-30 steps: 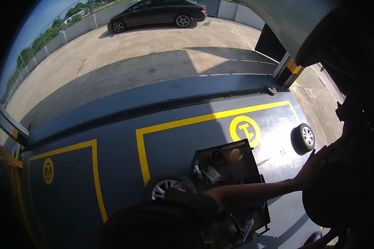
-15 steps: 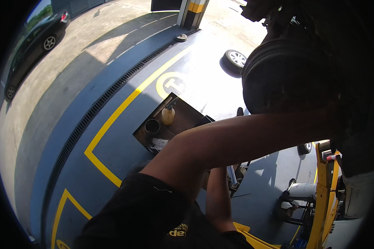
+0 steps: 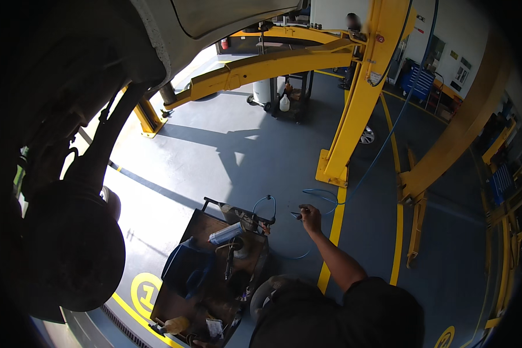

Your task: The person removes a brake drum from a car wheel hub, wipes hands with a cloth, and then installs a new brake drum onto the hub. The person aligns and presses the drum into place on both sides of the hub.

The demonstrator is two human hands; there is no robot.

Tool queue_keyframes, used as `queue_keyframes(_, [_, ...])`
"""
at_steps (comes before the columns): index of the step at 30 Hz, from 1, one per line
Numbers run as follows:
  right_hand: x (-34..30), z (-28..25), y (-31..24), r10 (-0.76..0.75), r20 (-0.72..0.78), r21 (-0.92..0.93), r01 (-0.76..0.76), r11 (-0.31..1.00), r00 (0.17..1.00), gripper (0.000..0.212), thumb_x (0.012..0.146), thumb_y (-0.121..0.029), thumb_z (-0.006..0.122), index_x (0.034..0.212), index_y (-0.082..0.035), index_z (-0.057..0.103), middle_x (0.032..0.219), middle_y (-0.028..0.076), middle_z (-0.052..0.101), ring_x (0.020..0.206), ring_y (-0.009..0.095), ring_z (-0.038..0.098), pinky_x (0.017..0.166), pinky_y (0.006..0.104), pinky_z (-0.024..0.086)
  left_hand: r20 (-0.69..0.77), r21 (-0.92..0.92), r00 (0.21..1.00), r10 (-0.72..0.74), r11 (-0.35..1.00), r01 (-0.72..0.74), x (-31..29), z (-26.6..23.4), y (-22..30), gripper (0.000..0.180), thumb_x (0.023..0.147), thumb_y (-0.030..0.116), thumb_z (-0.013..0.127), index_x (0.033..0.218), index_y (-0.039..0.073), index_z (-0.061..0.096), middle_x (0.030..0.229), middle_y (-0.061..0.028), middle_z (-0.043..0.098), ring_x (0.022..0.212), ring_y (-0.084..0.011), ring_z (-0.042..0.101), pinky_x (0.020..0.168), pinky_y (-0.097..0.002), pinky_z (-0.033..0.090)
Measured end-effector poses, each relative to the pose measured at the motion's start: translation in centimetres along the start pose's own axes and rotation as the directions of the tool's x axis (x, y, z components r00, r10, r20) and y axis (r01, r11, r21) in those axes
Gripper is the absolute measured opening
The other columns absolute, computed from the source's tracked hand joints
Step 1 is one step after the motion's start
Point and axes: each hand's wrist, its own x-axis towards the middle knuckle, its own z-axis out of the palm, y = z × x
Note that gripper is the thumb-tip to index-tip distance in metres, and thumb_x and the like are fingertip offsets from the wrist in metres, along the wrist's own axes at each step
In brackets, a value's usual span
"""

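My right hand (image 3: 311, 219) is stretched out beyond the tool cart, its fingers closed round a small dark tool (image 3: 297, 215) whose exact kind I cannot make out. Close by it hangs a thin blue hose (image 3: 319, 192), looped in the air; whether it joins the tool is unclear. Left of the hand stands the cart (image 3: 196, 225), carrying a blue plastic container (image 3: 187, 269), a blue-and-white can (image 3: 226, 233) and a bottle with yellowish contents (image 3: 177, 325). My left hand does not show.
A raised car (image 3: 226, 16) hangs over the upper left, its dark round wheel hub (image 3: 78, 249) close on my left. Yellow lift arm (image 3: 261, 71) and post (image 3: 354, 116) stand ahead. Another cart (image 3: 293, 107) is farther off. A blue tool cabinet (image 3: 417, 80) stands by the wall.
My view has swung right, from the wheel hub to the cart and lift post. The arm that was raised to the hub is gone from there; my right hand now reaches out near the blue hose.
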Motion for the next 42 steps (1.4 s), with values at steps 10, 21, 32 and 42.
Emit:
queue_keyframes(10, [-24.0,-27.7,26.3,0.603,-0.289,-0.717,-0.585,0.378,0.743,0.068,0.109,-0.045,0.057,0.16,-0.002,0.047,0.165,0.022,0.047,0.149,0.041,0.048,0.124,0.0536,0.04,0.714,0.262,0.542,-0.444,0.887,0.381,-9.1,8.4,-2.1,0.034,0.11,0.025,0.056,0.118,-0.003,0.072,0.111,-0.0202,0.076,0.099,-0.0347,0.074,0.086,-0.0444,0.059])
queue_keyframes(21, [-16.4,-19.6,12.1,0.44,0.064,-0.535,-0.342,0.773,0.896,0.034,0.106,-0.033,0.063,0.114,-0.004,0.077,0.09,0.014,0.078,0.085,0.03,0.076,0.079,0.047,0.059,0.793,0.136,0.541,-0.28,0.947,0.291,-3.0,8.3,-5.6,0.029,0.107,0.021,0.06,0.121,-0.002,0.072,0.108,-0.0197,0.076,0.094,-0.0325,0.074,0.08,-0.0435,0.059])
queue_keyframes(32, [-34.9,-28.9,14.9,0.549,-0.049,-0.447,-0.51,0.735,0.835,0.046,0.108,-0.037,0.064,0.143,-0.009,0.066,0.113,0.015,0.079,0.106,0.031,0.076,0.097,0.0435,0.057,0.847,0.164,0.431,-0.31,0.925,0.343,-3.2,10.3,-8.9,0.027,0.105,0.017,0.064,0.124,0.0,0.071,0.104,-0.0192,0.076,0.089,-0.0302,0.074,0.075,-0.0426,0.059])
queue_keyframes(42, [-72.8,-38.5,26.4,0.898,-0.438,-0.083,-0.996,0.015,0.05,0.032,0.106,-0.022,0.065,0.102,0.009,0.074,0.083,0.018,0.081,0.069,0.027,0.08,0.051,0.0388,0.062,0.856,0.453,0.088,-0.51,0.821,0.349,-8.4,10.1,-13.0,0.027,0.102,0.013,0.068,0.126,0.001,0.071,0.101,-0.0187,0.076,0.085,-0.0282,0.074,0.07,-0.0417,0.059])
